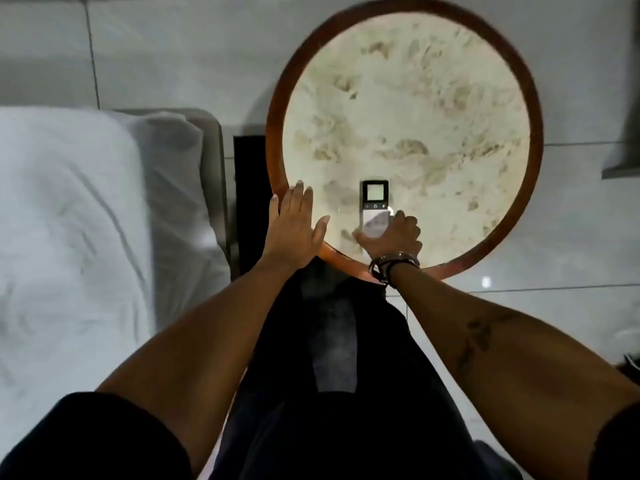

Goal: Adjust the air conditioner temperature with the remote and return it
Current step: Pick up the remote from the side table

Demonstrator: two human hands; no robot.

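A white remote [374, 206] with a small screen at its far end lies on the near part of a round marble-topped table [415, 98] with a brown wooden rim. My right hand [393, 239] is curled around the remote's near end, thumb on its left side and fingers on its right. A bracelet sits on that wrist. My left hand [298, 226] rests flat on the table's near-left rim, fingers spread, holding nothing.
A bed with white sheets [69, 237] and a grey frame stands to the left of the table. Pale glossy floor tiles [571, 220] surround the table. My dark-trousered legs [332, 358] are right against the table's near edge.
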